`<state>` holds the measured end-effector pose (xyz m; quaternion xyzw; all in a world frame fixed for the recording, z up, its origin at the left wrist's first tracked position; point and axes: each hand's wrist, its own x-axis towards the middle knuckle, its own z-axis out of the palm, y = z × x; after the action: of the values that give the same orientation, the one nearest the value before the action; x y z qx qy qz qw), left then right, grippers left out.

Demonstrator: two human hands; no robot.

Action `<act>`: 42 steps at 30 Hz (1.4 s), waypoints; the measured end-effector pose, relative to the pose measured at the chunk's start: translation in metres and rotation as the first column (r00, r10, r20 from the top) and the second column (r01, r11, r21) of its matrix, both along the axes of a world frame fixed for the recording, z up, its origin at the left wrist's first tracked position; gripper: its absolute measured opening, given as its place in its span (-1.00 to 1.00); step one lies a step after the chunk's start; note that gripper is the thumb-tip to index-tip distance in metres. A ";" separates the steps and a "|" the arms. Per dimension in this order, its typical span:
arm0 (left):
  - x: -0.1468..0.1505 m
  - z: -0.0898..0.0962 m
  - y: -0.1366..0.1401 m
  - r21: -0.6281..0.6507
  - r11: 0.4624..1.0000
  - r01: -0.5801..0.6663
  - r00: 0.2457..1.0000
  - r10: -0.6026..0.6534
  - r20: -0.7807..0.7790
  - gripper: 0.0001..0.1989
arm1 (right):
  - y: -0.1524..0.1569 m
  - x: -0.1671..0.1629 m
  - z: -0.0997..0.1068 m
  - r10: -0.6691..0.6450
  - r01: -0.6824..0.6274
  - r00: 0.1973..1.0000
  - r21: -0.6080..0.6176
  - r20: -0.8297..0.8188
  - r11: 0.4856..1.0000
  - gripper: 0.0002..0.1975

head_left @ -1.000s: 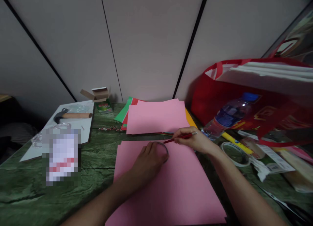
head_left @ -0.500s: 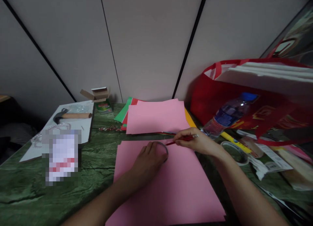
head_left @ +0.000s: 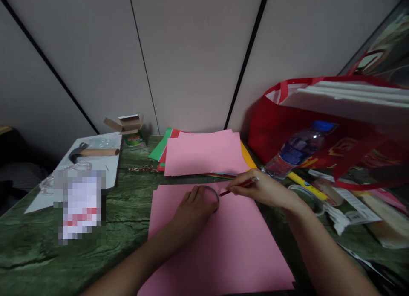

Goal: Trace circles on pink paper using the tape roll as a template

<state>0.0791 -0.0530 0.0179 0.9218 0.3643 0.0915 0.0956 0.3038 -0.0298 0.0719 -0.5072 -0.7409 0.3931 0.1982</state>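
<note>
A pink paper sheet (head_left: 223, 249) lies on the green tablecloth in front of me. My left hand (head_left: 193, 213) lies flat on a thin ring (head_left: 216, 194) near the sheet's far edge and presses it down. My right hand (head_left: 260, 188) grips a red pencil (head_left: 234, 188), its tip touching the paper at the ring's right side. A stack of coloured paper (head_left: 204, 153), pink on top, lies just behind.
A red bag (head_left: 281, 125) with white boards stands at the right, with a water bottle (head_left: 295, 153), a tape roll (head_left: 308, 200) and a yellow tool beside it. A hammer (head_left: 94, 152) on a white board and a small open box (head_left: 129, 127) sit at the far left.
My right hand has slid the pencil tip a little toward me along the right side of the ring. My left hand has stayed on the ring.
</note>
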 end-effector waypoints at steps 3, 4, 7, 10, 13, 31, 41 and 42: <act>0.000 0.001 0.000 0.008 1.000 0.002 1.000 -0.002 0.008 -0.70 | -0.001 0.000 0.000 0.000 0.000 1.000 -0.004 0.009 1.000 -0.77; -0.001 0.001 0.000 0.009 1.000 0.002 1.000 -0.003 0.012 -0.70 | -0.001 0.000 0.001 0.001 -0.001 1.000 -0.005 0.005 1.000 -0.77; -0.001 0.001 0.000 0.011 1.000 0.002 0.999 -0.002 0.036 -0.70 | -0.002 -0.001 0.002 0.020 -0.020 1.000 -0.002 0.004 1.000 -0.77; -0.001 0.000 0.001 0.023 1.000 0.001 0.999 -0.002 0.049 -0.70 | -0.003 -0.002 0.004 0.041 -0.041 0.999 0.009 0.017 0.999 -0.78; -0.001 -0.003 0.001 0.031 1.000 0.007 0.999 -0.008 0.040 -0.68 | -0.005 -0.003 0.006 0.056 -0.057 0.997 0.020 0.046 0.998 -0.79; -0.003 -0.006 0.003 0.013 1.000 0.010 0.993 -0.012 0.116 -0.75 | -0.018 -0.013 0.013 0.139 -0.159 0.982 0.156 0.128 0.975 -0.84; -0.004 -0.005 0.004 -0.003 1.000 0.014 0.997 -0.014 0.071 -0.72 | -0.026 -0.018 0.016 0.166 -0.203 0.964 0.172 0.205 0.964 -0.83; -0.004 -0.006 0.004 -0.005 1.000 0.016 0.998 -0.016 0.066 -0.71 | -0.027 -0.019 0.016 0.171 -0.207 0.963 0.167 0.208 0.964 -0.83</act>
<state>0.0750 -0.0493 0.0121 0.9209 0.3539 0.1199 0.1105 0.2847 -0.0564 0.0879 -0.4485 -0.8353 0.2883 0.1341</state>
